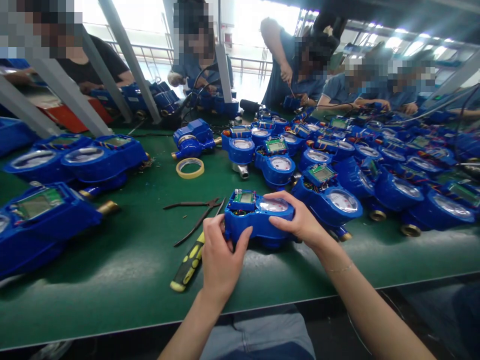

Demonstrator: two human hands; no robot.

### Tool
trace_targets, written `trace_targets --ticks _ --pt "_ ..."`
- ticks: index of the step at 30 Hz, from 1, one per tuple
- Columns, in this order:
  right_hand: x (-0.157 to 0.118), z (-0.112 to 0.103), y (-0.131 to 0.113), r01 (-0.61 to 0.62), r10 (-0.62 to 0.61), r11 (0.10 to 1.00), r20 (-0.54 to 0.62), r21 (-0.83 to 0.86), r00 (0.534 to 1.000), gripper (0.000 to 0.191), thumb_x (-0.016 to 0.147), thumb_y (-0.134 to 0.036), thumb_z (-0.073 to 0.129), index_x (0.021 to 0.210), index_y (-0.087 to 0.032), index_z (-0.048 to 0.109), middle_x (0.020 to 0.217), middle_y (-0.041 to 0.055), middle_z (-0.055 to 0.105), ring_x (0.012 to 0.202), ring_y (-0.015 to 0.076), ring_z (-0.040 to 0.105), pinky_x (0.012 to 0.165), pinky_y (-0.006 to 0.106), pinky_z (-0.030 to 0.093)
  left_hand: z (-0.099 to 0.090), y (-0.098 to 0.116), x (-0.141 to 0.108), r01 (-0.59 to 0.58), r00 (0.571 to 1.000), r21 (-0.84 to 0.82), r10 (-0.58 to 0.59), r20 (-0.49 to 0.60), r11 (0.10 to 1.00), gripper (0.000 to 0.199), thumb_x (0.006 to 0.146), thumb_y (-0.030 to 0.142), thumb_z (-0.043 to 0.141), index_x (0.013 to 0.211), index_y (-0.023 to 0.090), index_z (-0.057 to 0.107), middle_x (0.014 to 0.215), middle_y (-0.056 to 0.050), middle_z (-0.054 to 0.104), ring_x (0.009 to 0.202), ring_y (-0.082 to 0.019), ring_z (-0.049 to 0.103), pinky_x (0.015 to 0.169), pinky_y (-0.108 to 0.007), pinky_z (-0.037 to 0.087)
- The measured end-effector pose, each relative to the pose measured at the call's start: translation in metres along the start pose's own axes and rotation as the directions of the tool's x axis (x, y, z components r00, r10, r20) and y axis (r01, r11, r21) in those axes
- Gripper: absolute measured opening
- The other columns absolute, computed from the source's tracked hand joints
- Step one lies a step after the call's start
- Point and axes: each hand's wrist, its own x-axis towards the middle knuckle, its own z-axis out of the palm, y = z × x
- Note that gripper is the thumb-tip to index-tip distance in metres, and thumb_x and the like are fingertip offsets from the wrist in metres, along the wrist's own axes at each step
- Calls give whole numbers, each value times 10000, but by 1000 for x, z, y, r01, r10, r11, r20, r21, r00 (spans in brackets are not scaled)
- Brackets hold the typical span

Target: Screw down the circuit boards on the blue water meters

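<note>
Blue water meter [258, 227] lying crosswise, long axis left to right, gripped by both: left hand [222, 256] clasping the circuit-board end [242, 200], right hand [294, 220] over the dial end [273, 205].

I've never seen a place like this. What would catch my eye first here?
Bright blue water meters crowd the green workbench, thickest on the right. At the center, the left hand and right hand grip one meter, its circuit board exposed. Dark pliers and a yellow-and-black screwdriver lie just left.
</note>
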Motion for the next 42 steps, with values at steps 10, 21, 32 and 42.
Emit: trace_targets --ticks 10,21,32,42 --pt "-15 7 2 31 -29 999 -66 32 997 534 689 -379 808 1151 -226 587 1107 39 616 975 232 598 871 322 471 -1 -3 -4 27 999 -21 -27 38 999 498 814 452 627 1195 213 410 1042 -51 454 787 -142 518 638 -269 497" --pt "-15 4 4 27 -25 998 -33 60 999 546 682 -376 821 1154 -238 584 1113 38 624 991 240 598 883 334 463 -4 -2 -6 67 996 -53 -64 70 996 489 807 448 638 1177 226 409 993 -15 431 697 -98 494 575 -232 485" --pt "-8 -1 6 3 -3 996 0 90 1000 528 683 -390 827 1144 -260 606 1175 15 581 1038 225 575 901 300 459 -4 1 -6 112 991 -70 -106 79 991 485 796 449 647 1162 223 423 944 -5 435 663 -91 510 546 -225 491" --pt "-8 0 6 -12 9 992 28 128 1000 542 697 -381 821 1164 -246 581 1135 36 620 1011 240 600 884 327 476 -2 -4 -7 87 995 -88 -82 55 992 493 780 438 664 1156 225 429 948 -18 446 675 -107 518 531 -229 499"
